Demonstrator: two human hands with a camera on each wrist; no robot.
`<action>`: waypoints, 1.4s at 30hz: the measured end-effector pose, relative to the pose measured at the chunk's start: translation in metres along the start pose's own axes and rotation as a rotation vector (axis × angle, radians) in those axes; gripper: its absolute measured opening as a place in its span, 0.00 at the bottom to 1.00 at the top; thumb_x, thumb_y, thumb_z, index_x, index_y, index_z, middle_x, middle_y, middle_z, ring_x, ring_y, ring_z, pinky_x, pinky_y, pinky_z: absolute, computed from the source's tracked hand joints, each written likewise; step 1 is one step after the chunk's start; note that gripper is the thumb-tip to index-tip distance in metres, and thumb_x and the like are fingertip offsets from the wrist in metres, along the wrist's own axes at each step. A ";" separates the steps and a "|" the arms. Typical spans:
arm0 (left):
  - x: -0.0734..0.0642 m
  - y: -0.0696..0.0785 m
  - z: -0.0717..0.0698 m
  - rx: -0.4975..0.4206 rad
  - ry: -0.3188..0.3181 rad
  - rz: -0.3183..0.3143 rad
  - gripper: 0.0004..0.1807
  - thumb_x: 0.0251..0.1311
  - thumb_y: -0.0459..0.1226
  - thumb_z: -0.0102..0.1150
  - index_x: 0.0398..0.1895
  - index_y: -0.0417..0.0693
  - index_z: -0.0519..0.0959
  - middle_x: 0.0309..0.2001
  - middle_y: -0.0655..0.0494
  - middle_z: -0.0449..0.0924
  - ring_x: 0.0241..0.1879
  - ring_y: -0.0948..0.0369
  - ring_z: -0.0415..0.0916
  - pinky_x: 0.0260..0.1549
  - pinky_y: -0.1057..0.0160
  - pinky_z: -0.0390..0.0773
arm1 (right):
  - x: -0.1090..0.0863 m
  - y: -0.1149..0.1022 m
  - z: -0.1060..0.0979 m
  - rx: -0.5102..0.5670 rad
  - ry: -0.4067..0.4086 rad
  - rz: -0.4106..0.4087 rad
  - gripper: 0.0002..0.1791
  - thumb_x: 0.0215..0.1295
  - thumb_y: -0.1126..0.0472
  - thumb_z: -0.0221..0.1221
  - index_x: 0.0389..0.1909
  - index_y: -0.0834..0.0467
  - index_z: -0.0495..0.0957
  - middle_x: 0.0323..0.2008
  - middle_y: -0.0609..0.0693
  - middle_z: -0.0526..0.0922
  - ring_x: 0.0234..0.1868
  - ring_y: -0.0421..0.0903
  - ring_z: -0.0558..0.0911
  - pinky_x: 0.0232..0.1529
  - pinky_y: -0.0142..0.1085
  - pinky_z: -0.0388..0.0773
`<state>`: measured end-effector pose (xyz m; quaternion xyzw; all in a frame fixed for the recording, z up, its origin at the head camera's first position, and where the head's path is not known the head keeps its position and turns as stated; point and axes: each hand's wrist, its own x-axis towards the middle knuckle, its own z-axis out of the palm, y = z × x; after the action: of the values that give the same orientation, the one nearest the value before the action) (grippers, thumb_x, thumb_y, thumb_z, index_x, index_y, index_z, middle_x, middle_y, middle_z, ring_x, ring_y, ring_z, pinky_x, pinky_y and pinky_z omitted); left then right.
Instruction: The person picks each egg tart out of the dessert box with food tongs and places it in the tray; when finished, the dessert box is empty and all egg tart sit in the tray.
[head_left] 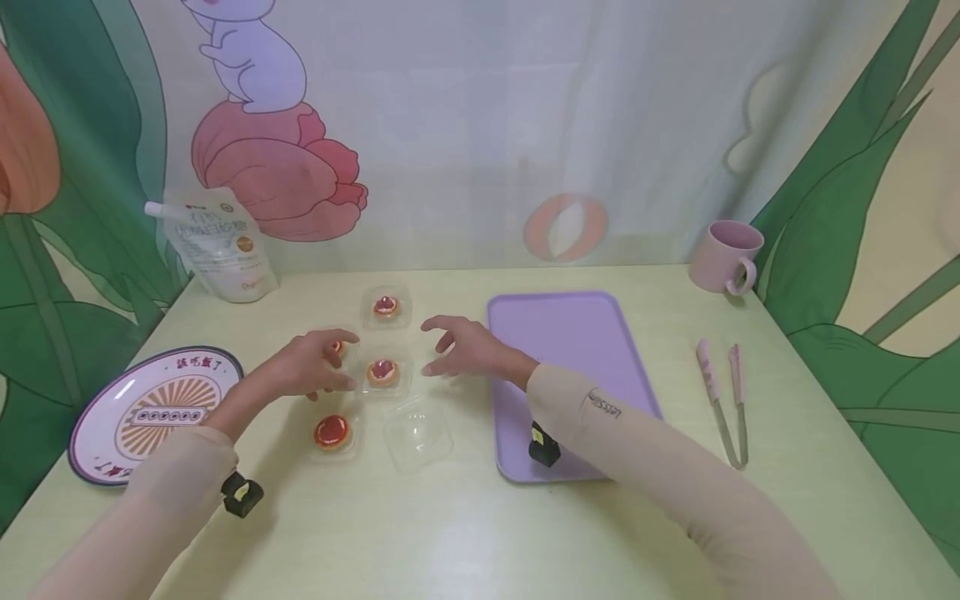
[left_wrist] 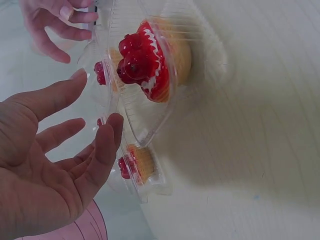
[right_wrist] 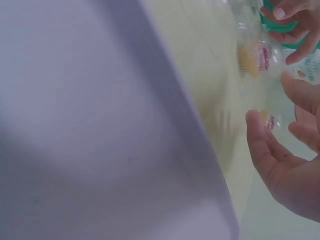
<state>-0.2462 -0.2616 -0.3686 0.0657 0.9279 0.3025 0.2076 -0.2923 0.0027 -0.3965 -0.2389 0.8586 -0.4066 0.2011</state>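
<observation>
Several small fruit tarts [head_left: 332, 432] with red berries sit in clear plastic boxes [left_wrist: 150, 125] on the table. My left hand [head_left: 311, 364] hovers over the left boxes, fingers apart and loosely bent, partly hiding one tart. Across from it, my right hand [head_left: 467, 346] is held just right of the middle tart [head_left: 382, 372], thumb and fingers spread. Neither hand holds anything. In the right wrist view, the right hand [right_wrist: 290, 155] shows a gap between thumb and fingers. A clear plastic box [head_left: 418, 433] with no tart in it lies at the front.
A purple tray [head_left: 555, 333] lies under my right forearm. On the left are an oval plate [head_left: 161, 412] and a white spouted pouch [head_left: 225, 250]. To the right are a pink mug [head_left: 720, 258] and two pink-handled knives [head_left: 708, 379]. A printed curtain [head_left: 465, 150] hangs behind the table.
</observation>
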 end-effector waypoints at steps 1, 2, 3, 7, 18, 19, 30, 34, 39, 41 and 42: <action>0.000 0.001 0.000 0.003 -0.004 -0.004 0.40 0.61 0.37 0.68 0.73 0.39 0.61 0.56 0.29 0.72 0.37 0.51 0.80 0.31 0.58 0.85 | 0.002 -0.001 0.001 -0.010 -0.010 -0.005 0.39 0.57 0.62 0.72 0.70 0.58 0.67 0.55 0.67 0.80 0.39 0.53 0.88 0.38 0.34 0.84; 0.001 0.001 0.000 0.005 -0.008 -0.008 0.40 0.61 0.37 0.68 0.73 0.39 0.60 0.56 0.29 0.72 0.37 0.51 0.80 0.31 0.58 0.85 | 0.004 -0.001 0.002 -0.014 -0.020 -0.007 0.40 0.57 0.62 0.72 0.70 0.58 0.66 0.55 0.67 0.80 0.39 0.53 0.88 0.38 0.34 0.84; 0.002 0.002 0.000 0.008 -0.011 -0.009 0.40 0.61 0.37 0.68 0.73 0.39 0.60 0.55 0.29 0.73 0.37 0.51 0.80 0.31 0.58 0.85 | 0.006 -0.001 0.004 -0.015 -0.028 -0.009 0.40 0.57 0.62 0.72 0.70 0.58 0.66 0.55 0.67 0.80 0.39 0.52 0.88 0.38 0.34 0.84; 0.005 0.001 0.001 0.011 -0.020 -0.014 0.40 0.61 0.37 0.68 0.74 0.40 0.60 0.52 0.32 0.75 0.36 0.51 0.81 0.31 0.58 0.85 | 0.014 -0.002 0.009 0.008 -0.057 -0.008 0.42 0.56 0.63 0.72 0.71 0.56 0.66 0.56 0.67 0.79 0.37 0.53 0.88 0.38 0.35 0.85; 0.011 0.001 0.002 0.014 -0.071 -0.056 0.45 0.59 0.39 0.70 0.76 0.43 0.57 0.44 0.39 0.81 0.32 0.53 0.82 0.31 0.59 0.85 | 0.029 -0.011 0.027 -0.085 -0.128 -0.043 0.46 0.54 0.59 0.74 0.73 0.53 0.63 0.60 0.66 0.76 0.34 0.50 0.87 0.33 0.33 0.83; 0.012 0.001 0.003 0.007 -0.073 -0.053 0.45 0.59 0.39 0.70 0.76 0.43 0.57 0.44 0.39 0.81 0.32 0.54 0.82 0.31 0.59 0.85 | 0.030 -0.011 0.028 -0.096 -0.128 -0.042 0.46 0.54 0.59 0.74 0.73 0.53 0.63 0.60 0.66 0.76 0.35 0.50 0.87 0.33 0.32 0.83; 0.021 -0.005 0.008 -0.028 -0.095 -0.048 0.44 0.59 0.36 0.69 0.75 0.41 0.57 0.43 0.39 0.81 0.29 0.57 0.82 0.33 0.60 0.85 | 0.033 -0.016 0.033 -0.202 -0.124 -0.073 0.47 0.53 0.58 0.75 0.74 0.55 0.62 0.66 0.59 0.74 0.67 0.55 0.74 0.64 0.43 0.73; 0.024 -0.005 0.008 -0.017 -0.089 -0.041 0.44 0.59 0.35 0.69 0.75 0.41 0.57 0.42 0.40 0.81 0.28 0.58 0.81 0.32 0.60 0.85 | 0.035 -0.015 0.035 -0.211 -0.114 -0.096 0.49 0.51 0.59 0.76 0.73 0.56 0.62 0.69 0.58 0.71 0.69 0.54 0.72 0.69 0.46 0.68; 0.026 -0.005 0.009 -0.011 -0.079 -0.034 0.44 0.58 0.34 0.69 0.75 0.40 0.57 0.40 0.40 0.81 0.27 0.58 0.81 0.30 0.60 0.84 | 0.041 -0.012 0.038 -0.240 -0.104 -0.129 0.50 0.49 0.59 0.77 0.73 0.56 0.63 0.65 0.61 0.75 0.67 0.54 0.74 0.67 0.45 0.70; 0.026 -0.005 0.009 -0.010 -0.077 -0.037 0.44 0.58 0.34 0.69 0.75 0.40 0.57 0.39 0.40 0.81 0.27 0.58 0.80 0.30 0.61 0.84 | 0.043 -0.011 0.039 -0.254 -0.104 -0.137 0.50 0.48 0.58 0.77 0.73 0.56 0.63 0.64 0.61 0.76 0.66 0.54 0.75 0.67 0.45 0.70; 0.026 -0.006 0.009 -0.010 -0.077 -0.040 0.44 0.59 0.34 0.69 0.75 0.40 0.57 0.39 0.41 0.81 0.27 0.58 0.80 0.30 0.61 0.84 | 0.044 -0.011 0.039 -0.257 -0.105 -0.138 0.50 0.48 0.58 0.77 0.73 0.56 0.63 0.64 0.61 0.76 0.65 0.54 0.75 0.67 0.45 0.70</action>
<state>-0.2657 -0.2550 -0.3873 0.0576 0.9189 0.3001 0.2493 -0.3035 -0.0519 -0.4179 -0.3420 0.8734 -0.2933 0.1850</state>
